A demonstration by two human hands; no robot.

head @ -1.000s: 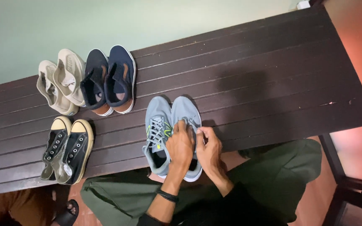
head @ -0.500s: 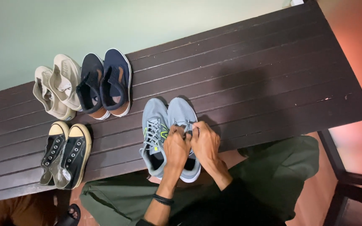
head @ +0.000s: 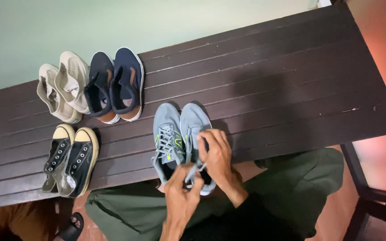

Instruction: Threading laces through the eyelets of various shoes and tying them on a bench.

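A pair of grey running shoes [head: 169, 129] with grey laces and yellow-green accents stands near the front edge of a dark wooden slatted table [head: 282, 89]. My left hand [head: 182, 189] pinches a grey lace of the right-hand shoe near its heel end. My right hand [head: 217, 156] rests over that same shoe's lacing, fingers curled on the lace. The right shoe's tongue area is mostly hidden by my hands.
Beige slip-on shoes [head: 63, 89] and navy shoes [head: 115, 87] sit at the back left. Black canvas sneakers [head: 70, 160] without laces lie front left. My green trousers [head: 291, 187] show below the table. A dark chair frame [head: 371, 196] stands at the right.
My left hand has pulled back toward me along the shoe, drawing the lace out. My right hand stays on the lacing. The camera view has shifted slightly.
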